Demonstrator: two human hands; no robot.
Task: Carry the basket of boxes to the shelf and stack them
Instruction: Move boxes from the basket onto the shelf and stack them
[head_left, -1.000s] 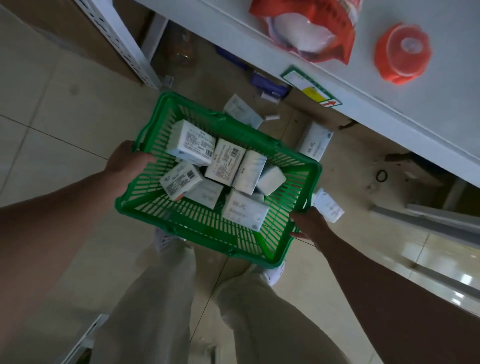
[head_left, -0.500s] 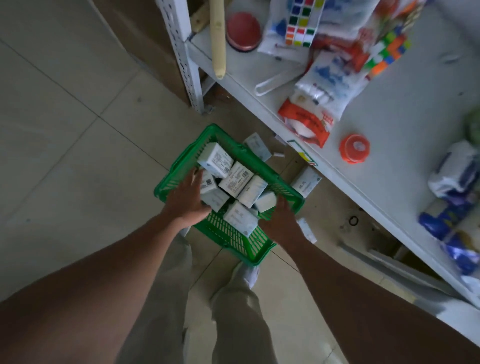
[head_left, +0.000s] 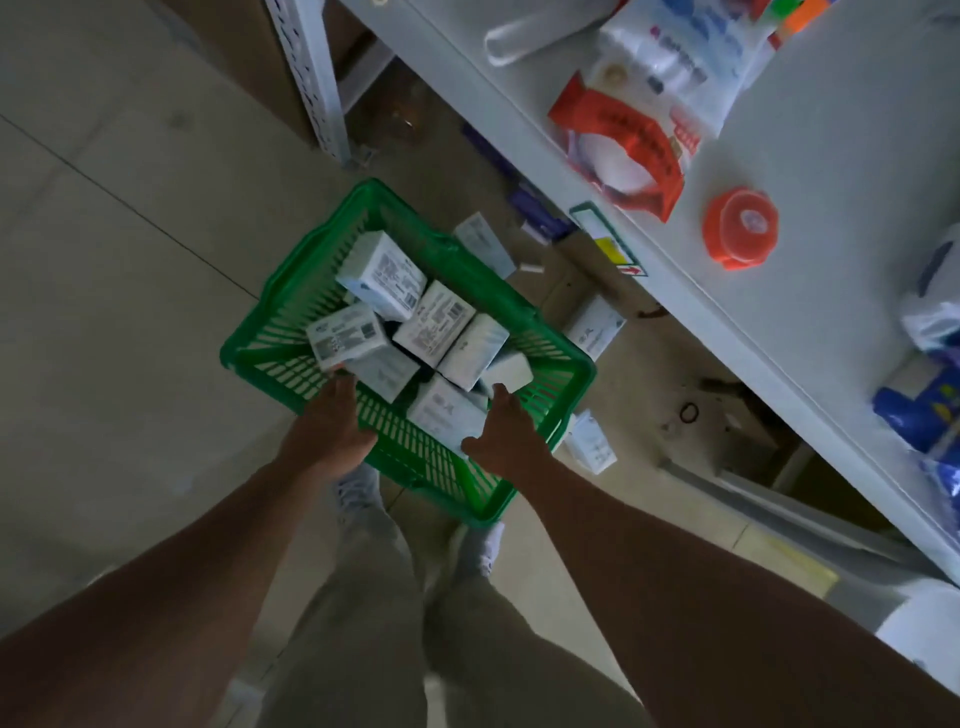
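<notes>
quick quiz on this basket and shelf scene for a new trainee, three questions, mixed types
1. True or false: the green basket sits on the shelf.
2. The round container on the shelf is: A blue, B orange, C yellow.
3. Fill in: the left hand and the right hand both reach among the white boxes in the ____.
Key: 1 false, it is low, by the person's feet. 2 B. 3 basket.
</notes>
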